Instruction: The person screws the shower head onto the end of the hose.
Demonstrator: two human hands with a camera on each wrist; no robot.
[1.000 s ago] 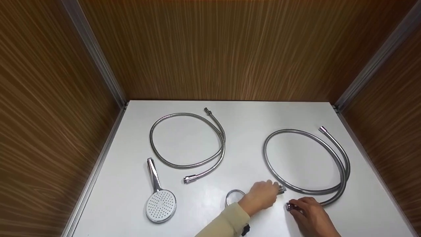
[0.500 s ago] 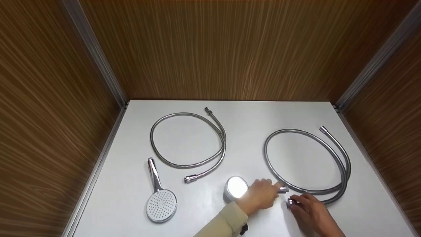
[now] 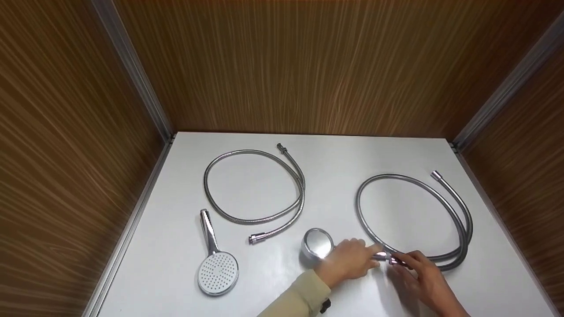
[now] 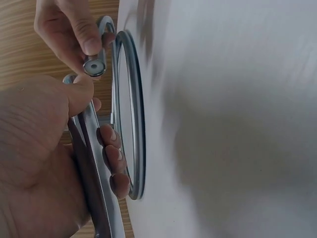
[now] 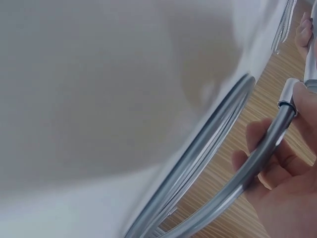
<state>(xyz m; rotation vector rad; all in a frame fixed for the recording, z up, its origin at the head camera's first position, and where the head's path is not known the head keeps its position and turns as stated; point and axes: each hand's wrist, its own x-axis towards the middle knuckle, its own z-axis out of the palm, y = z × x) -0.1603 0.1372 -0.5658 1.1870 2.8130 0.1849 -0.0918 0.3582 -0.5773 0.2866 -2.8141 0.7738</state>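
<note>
My left hand [image 3: 350,259] grips the handle of a chrome shower head [image 3: 318,243], its round head sticking out to the left. In the left wrist view the fingers wrap the handle [image 4: 94,163], and the thumb lies near its end. My right hand [image 3: 425,275] pinches the end fitting of a smooth grey shower hose [image 5: 257,153] between thumb and fingers. In the head view the fitting [image 3: 395,260] meets the handle's tip; the left wrist view shows the fitting's round face [image 4: 94,67] close by that tip. The rest of this hose lies coiled on the table.
A second shower head [image 3: 218,273] lies at the front left of the white table [image 3: 335,176], its spray face up. Behind it a second, ribbed metal hose [image 3: 205,180] is looped. Wood-grain panels [image 3: 282,66] enclose the table's back and sides.
The held shower head has turned in my left hand's grip and its head has shifted slightly away from me. My right hand has brought the hose fitting up to the handle's tip.
</note>
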